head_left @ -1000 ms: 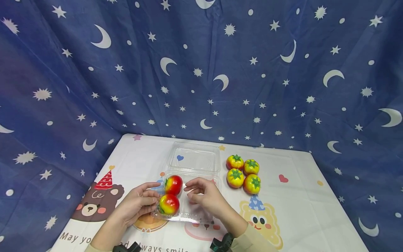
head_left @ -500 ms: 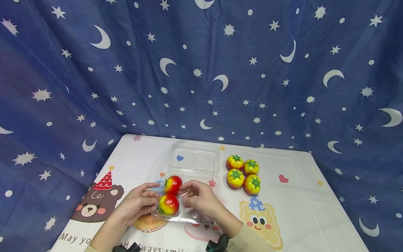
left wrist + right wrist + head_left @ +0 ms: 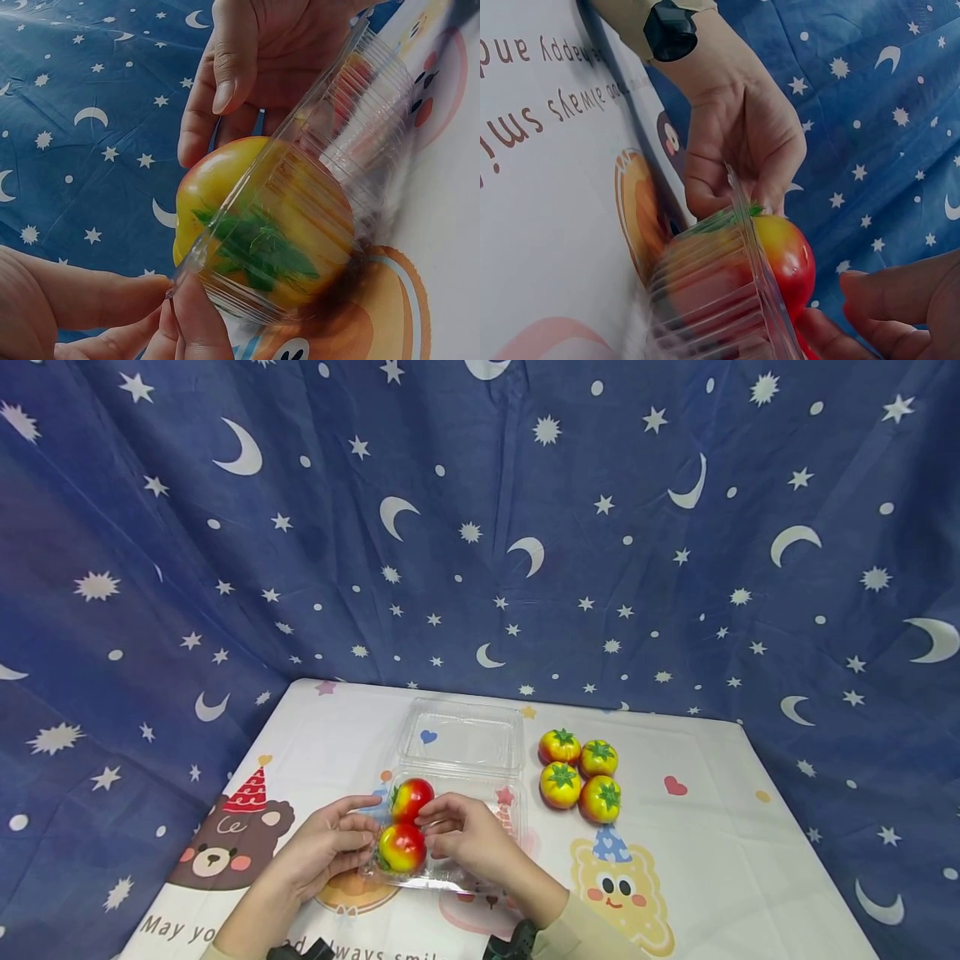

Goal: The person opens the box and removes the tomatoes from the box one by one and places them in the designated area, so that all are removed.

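A clear plastic clamshell box [image 3: 480, 883] lies on the table with its lid [image 3: 468, 739] folded back. Two red-and-yellow toy tomatoes sit in its left half, a rear tomato [image 3: 413, 797] and a front tomato [image 3: 401, 849], green leaves turned left. My left hand [image 3: 326, 845] pinches the box's left rim between thumb and fingers, plainest in the left wrist view. From the right, my right hand [image 3: 472, 835] reaches over the box, its relaxed fingertips right at the inner sides of both tomatoes. In the right wrist view its fingers [image 3: 889, 296] are extended and slightly bent.
Several more toy tomatoes [image 3: 560, 785] stand grouped to the right of the box, leaves up. A white printed cloth [image 3: 712, 860] covers the table. Behind it hangs a blue curtain [image 3: 465, 610] with moons and stars.
My right hand has moved left, up against the tomatoes in the box. The rear tomato has shifted slightly left. My left hand has stayed at the rim.
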`<state>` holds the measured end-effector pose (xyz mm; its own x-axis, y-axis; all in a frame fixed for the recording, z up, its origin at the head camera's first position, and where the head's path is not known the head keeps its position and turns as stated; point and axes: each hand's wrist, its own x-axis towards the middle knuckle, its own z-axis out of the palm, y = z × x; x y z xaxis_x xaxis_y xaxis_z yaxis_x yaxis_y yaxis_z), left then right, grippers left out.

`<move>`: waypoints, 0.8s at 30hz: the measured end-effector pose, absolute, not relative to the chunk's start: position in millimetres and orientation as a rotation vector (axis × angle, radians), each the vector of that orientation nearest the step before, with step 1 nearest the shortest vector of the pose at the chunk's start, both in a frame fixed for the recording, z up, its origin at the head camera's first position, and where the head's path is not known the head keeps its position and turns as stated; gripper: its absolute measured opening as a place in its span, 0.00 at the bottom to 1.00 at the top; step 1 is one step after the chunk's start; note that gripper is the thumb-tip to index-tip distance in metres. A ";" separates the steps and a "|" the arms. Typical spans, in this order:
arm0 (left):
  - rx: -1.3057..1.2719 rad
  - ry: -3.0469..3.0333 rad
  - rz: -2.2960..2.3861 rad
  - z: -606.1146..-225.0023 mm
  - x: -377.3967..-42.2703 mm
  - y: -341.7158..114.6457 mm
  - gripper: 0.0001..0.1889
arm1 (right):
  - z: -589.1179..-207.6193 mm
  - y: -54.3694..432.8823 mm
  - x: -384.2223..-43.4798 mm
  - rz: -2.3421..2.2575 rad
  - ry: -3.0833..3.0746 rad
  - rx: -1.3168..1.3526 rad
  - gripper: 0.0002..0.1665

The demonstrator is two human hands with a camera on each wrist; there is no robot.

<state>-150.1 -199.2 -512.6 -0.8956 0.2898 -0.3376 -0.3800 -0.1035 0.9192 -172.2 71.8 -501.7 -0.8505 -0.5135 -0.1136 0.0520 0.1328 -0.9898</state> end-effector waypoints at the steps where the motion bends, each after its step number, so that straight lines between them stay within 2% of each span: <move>1: -0.100 1.734 2.046 -512.6 -150.3 -199.2 0.38 | -501.3 71.2 -171.8 -1.768 1.985 -0.439 0.20; 24: -0.083 1.717 2.050 -514.9 -151.4 -201.2 0.38 | -499.8 57.3 -166.0 -1.599 2.165 -0.432 0.26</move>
